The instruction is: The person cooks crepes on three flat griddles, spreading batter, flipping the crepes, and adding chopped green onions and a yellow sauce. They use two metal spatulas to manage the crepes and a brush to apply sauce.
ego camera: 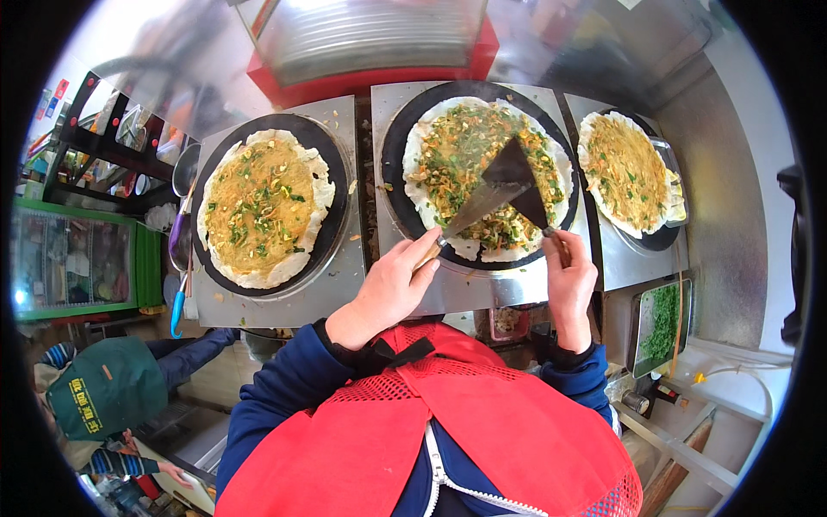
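Note:
My left hand [391, 284] grips the wooden handle of a flat metal spatula [478, 210], whose blade reaches over the middle pancake. In my right hand [570, 284] is the handle of a second, darker triangular spatula [515, 171]. The two blades overlap above the pancake [446, 142], which is spread with chopped greens, carrot shreds and bits of egg and steams lightly. It lies on a round black griddle [395, 165]. To the left, another topped pancake [258, 207] rests on its own griddle [326, 152]. A third pancake [623, 171] lies on the right griddle [660, 240], partly overhanging it.
A tray of chopped greens [659, 323] stands low at the right. Ladles with purple [176, 232] and blue [177, 313] handles hang beside the left stove. At lower left is a person in a green apron [106, 388]. A clear container [669, 161] sits behind the right pancake.

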Available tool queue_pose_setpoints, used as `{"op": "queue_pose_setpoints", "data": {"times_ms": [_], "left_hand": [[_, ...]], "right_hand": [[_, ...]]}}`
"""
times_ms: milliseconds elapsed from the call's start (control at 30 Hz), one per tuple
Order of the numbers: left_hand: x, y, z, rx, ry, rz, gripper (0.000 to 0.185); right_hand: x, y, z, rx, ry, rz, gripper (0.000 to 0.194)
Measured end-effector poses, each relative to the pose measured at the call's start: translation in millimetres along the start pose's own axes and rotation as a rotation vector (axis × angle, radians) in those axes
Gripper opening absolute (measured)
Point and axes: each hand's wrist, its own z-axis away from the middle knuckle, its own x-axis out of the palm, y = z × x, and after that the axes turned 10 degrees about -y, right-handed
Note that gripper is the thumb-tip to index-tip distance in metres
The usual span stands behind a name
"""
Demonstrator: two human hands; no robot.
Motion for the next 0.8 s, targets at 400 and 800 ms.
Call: {"op": "queue_pose_setpoints", "data": {"times_ms": [400, 800], "left_hand": [[-31.2, -18.2, 23.0, 0.076, 0.115, -0.417, 0.048], [-59.7, -80.8, 56.6, -0.319, 0.175, 0.820, 0.046]], "right_hand": [[44.7, 4.5, 9.8, 0.405, -0.017, -0.765, 0.015], [63.8, -48.9, 42.8, 0.535, -0.855, -0.558, 0.025]]}}
